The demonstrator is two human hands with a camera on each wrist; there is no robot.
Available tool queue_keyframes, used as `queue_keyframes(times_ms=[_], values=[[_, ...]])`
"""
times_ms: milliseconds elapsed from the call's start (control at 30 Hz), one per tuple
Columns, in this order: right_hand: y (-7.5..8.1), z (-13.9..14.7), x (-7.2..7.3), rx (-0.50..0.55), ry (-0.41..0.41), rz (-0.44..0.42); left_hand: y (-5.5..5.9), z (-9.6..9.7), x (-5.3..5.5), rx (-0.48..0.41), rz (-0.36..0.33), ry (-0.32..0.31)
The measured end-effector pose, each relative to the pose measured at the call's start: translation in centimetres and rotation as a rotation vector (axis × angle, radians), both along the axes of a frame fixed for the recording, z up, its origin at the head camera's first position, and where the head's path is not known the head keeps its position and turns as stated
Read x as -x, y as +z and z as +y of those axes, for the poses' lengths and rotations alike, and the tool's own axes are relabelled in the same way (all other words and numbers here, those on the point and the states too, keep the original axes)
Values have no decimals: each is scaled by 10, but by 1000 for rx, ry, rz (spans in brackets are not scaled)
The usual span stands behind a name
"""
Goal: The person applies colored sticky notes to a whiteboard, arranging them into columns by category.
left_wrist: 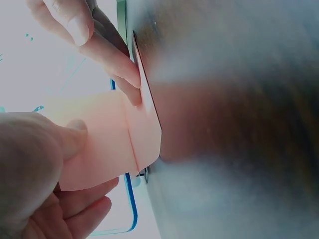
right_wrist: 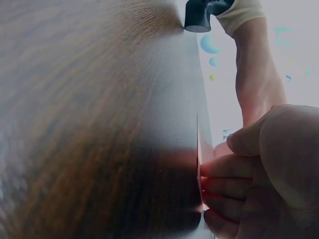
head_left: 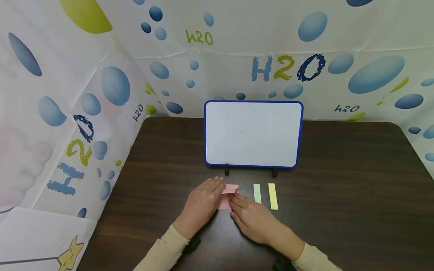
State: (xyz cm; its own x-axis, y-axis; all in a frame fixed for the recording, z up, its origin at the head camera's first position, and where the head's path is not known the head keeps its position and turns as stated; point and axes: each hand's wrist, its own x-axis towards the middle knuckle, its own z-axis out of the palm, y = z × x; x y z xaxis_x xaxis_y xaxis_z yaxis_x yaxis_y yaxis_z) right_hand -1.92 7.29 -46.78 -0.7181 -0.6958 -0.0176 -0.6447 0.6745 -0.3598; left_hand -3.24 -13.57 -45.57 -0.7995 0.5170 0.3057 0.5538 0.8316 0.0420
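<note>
A pink paper sheet [head_left: 223, 204] lies on the table with its far part folded up, a crease running across it. My left hand [head_left: 202, 201] pinches the raised flap [left_wrist: 97, 144]; in the left wrist view the thumb is on its near face and other fingers are behind. On the right side of the sheet, my right hand [head_left: 252, 220] rests its extended fingers on the lower part near the crease. In the right wrist view the pink paper [right_wrist: 200, 149] shows edge-on against the table, beside the right fingers.
A pale green paper strip [head_left: 257, 192] and a yellow strip [head_left: 272, 196] lie right of the pink sheet. Behind them a blue-framed whiteboard [head_left: 252, 131] stands on black feet [head_left: 226, 170]. A printed white cloth [head_left: 230, 34] hangs behind the dark wooden table [head_left: 352, 195].
</note>
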Motion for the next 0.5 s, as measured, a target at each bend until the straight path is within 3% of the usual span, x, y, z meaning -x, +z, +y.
queue_keyframes(times_ms=[500], values=[[1,1,0,0,7,-4,4,-3,3,-57,47,1]])
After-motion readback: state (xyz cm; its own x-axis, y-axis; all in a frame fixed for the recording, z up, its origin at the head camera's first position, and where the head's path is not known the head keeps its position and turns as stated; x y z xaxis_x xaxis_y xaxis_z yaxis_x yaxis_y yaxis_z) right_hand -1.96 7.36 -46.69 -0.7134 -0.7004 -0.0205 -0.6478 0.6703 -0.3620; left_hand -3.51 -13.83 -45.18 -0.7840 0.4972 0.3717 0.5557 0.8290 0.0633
